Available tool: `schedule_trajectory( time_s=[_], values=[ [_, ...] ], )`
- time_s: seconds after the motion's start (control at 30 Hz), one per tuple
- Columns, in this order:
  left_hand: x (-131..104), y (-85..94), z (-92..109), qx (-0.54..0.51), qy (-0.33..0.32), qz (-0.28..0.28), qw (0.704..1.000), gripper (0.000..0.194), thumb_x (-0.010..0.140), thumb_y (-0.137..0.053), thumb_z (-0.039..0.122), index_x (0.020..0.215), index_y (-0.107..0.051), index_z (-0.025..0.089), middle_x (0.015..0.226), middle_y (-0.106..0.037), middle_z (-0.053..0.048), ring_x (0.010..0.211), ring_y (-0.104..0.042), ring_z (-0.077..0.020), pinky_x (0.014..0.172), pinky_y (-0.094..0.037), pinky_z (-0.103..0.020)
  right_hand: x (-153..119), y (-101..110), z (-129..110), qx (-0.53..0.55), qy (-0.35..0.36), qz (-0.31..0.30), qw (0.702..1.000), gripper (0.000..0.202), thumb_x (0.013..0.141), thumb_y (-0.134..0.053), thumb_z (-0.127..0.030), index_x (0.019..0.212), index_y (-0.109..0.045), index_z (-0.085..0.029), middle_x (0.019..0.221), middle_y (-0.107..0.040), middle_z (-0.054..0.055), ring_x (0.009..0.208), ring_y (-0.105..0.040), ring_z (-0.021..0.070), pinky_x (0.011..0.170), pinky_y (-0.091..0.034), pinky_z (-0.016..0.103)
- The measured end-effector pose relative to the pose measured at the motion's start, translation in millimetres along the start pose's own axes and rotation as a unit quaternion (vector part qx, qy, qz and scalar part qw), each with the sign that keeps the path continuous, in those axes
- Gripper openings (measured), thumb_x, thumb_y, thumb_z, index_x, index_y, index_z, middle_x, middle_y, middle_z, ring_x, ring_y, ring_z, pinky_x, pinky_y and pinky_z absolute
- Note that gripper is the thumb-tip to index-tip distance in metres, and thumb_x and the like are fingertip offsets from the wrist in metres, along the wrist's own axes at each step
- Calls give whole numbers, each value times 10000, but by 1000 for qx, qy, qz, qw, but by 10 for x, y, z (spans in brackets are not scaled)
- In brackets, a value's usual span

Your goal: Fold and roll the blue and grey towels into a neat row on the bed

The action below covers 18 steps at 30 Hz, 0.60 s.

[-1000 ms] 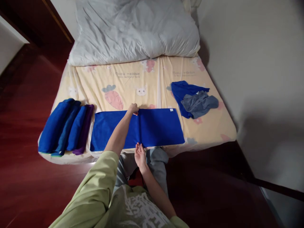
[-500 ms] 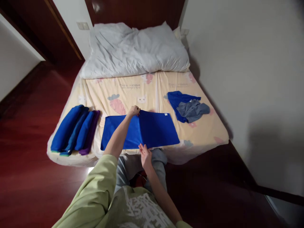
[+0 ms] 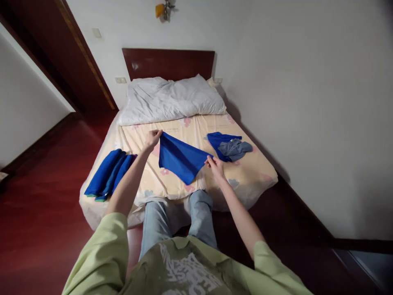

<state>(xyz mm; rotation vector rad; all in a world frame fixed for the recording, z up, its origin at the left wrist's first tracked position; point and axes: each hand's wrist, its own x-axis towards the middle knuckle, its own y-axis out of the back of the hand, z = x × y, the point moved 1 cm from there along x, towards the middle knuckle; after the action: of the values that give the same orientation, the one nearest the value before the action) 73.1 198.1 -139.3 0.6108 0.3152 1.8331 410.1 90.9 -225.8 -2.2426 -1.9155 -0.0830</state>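
A blue towel [image 3: 181, 157], doubled over, is stretched between my hands above the bed. My left hand [image 3: 152, 138] pinches its upper left corner, and my right hand [image 3: 215, 165] pinches the corner on the right, lower down. The cloth slopes down from left to right, and a loose point hangs at its bottom. Left of my left forearm, several folded blue towels [image 3: 106, 174] lie side by side at the bed's edge, partly hidden by the arm. Beyond my right hand lie a crumpled blue cloth [image 3: 215, 140] and a crumpled grey cloth [image 3: 236, 149] on top of it.
The bed [image 3: 254, 170] has a cream sheet printed with carrots and rabbits. A white quilt [image 3: 175, 100] is bunched against the dark headboard [image 3: 172, 61]. The wall [image 3: 291, 90] runs along the bed's right side, and dark red floor [image 3: 46, 188] lies at the left.
The blue towel, spread on the bed before, is lifted and folded over. My left hand moved left with its corner; my right hand, open before, moved right and grips another corner. The view tilted up.
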Motion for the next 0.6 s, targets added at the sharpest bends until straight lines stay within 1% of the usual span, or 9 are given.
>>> schedule_trajectory(
  time_s=[0.03,0.1,0.17,0.23,0.33,0.43,0.5,0.6],
  values=[
    [-28,151,49,-23,-10,17,1000,367,877,-548,477,783,-660,140,713,-601,-18,751,-558,-161,657,-406,-227,100,-15,-160,-34,35,-4,999,516,795,-731,-640,627,-589,-172,590,-578,-16,530,-454,91,529,-370,218],
    [-86,449,131,-55,-28,49,997,403,873,-554,514,808,-664,132,743,-624,-30,767,-560,-162,681,-430,-226,273,-98,-463,-87,106,-12,990,577,789,-720,-658,551,-468,-197,556,-460,-50,537,-390,84,525,-322,220],
    [-145,738,184,-72,-26,74,994,432,870,-564,547,808,-660,131,739,-620,-30,756,-553,-155,681,-437,-224,401,-238,-734,-117,168,-16,979,612,788,-712,-663,524,-405,-205,568,-417,-50,567,-389,86,550,-318,225],
    [-202,1008,212,-81,-21,95,992,445,862,-581,567,801,-655,132,711,-601,-20,725,-540,-143,660,-429,-219,484,-410,-959,-131,206,-23,969,611,793,-704,-658,518,-406,-201,573,-407,-46,582,-401,87,573,-320,227],
    [-295,1366,227,-99,-19,118,988,455,838,-623,584,794,-655,132,679,-576,-8,677,-518,-125,623,-411,-212,529,-671,-1208,-125,224,-40,966,589,806,-673,-656,530,-450,-186,557,-372,-51,574,-390,83,573,-305,221],
    [-400,1652,226,-125,-10,144,982,454,799,-675,584,775,-660,131,658,-563,-3,626,-491,-109,581,-387,-207,513,-888,-1368,-86,224,-46,970,572,780,-697,-656,549,-483,-178,558,-362,-58,575,-383,83,557,-303,215],
    [-473,1800,231,-141,-5,160,977,439,778,-706,572,785,-672,134,660,-570,-4,605,-484,-101,557,-373,-202,491,-999,-1437,-50,215,-53,974,554,747,-742,-643,561,-501,-180,558,-377,-60,568,-388,87,538,-307,220],
    [-586,1960,274,-155,-3,174,972,410,767,-736,544,811,-691,139,669,-586,-8,598,-496,-98,536,-367,-196,448,-1108,-1509,-22,199,-70,977,544,725,-765,-641,566,-512,-186,551,-385,-60,547,-390,90,511,-311,227]
  ],
)
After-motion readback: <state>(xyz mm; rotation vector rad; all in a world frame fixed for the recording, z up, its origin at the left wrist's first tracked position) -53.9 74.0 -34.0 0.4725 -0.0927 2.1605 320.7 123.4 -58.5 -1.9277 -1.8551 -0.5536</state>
